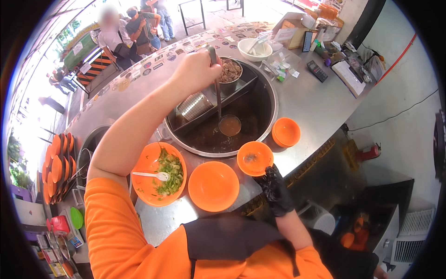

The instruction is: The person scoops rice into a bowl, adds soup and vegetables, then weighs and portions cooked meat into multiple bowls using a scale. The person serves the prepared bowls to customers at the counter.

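Note:
My bare left hand (200,69) grips the handle of a metal ladle (218,94), whose round cup holds brown broth over the dark liquid in a large round steel pot (275,104). In my black-gloved right hand (275,190) is the near rim of a small orange bowl (256,153) with a dark speckled patch at its bottom. Left of it sits a larger, empty-looking orange bowl (213,186). Farther left, another orange bowl (143,188) holds chopped green herbs (170,181) and a white plastic spoon (150,175). Small orange bowls (287,130) are stacked beside the pot.
A metal cup of chopped meat (230,69) and a perforated metal strainer (195,106) occupy the pot's divided far side. A white bowl (254,50) and a calculator (317,70) lie on the steel counter (306,101). Orange dishes (55,167) stand racked left. People (139,29) are beyond the counter.

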Demonstrator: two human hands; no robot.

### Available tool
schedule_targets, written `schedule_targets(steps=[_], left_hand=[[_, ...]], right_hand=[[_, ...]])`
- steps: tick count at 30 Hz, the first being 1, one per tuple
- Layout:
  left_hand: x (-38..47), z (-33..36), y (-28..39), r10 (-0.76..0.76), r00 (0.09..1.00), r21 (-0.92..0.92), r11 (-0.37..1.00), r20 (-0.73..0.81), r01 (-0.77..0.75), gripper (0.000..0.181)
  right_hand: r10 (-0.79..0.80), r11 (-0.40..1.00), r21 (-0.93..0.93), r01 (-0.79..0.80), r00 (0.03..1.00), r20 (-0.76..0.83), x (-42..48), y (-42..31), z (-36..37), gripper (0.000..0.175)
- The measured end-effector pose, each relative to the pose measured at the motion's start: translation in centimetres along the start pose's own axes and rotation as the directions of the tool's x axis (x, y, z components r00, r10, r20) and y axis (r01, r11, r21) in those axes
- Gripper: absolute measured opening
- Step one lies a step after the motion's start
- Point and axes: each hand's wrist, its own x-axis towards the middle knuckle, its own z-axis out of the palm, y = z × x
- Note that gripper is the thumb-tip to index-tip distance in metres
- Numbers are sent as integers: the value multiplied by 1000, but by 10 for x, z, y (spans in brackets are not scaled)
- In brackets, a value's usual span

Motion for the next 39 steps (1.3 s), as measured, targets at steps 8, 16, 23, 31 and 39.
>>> schedule_targets(steps=[8,16,23,31,39], left_hand=[[-4,-76,48,25,999,-206,978,-37,-33,25],[-23,-98,83,118,986,-180,974,-115,-138,27],[-79,-85,88,275,949,-163,940,-154,-299,13],[-143,-81,79,873,486,215,482,-38,-849,23],[-175,-77,65,993,93,278,70,72,-958,19]], right_hand=[[-50,999,18,50,999,21,17,-5,17,42],[-99,990,103,96,995,28,44,-11,41,33],[-98,966,238,101,995,-25,56,-16,50,33],[-164,961,214,174,984,-64,66,-37,55,32],[-194,951,229,207,978,-79,72,-47,55,31]])
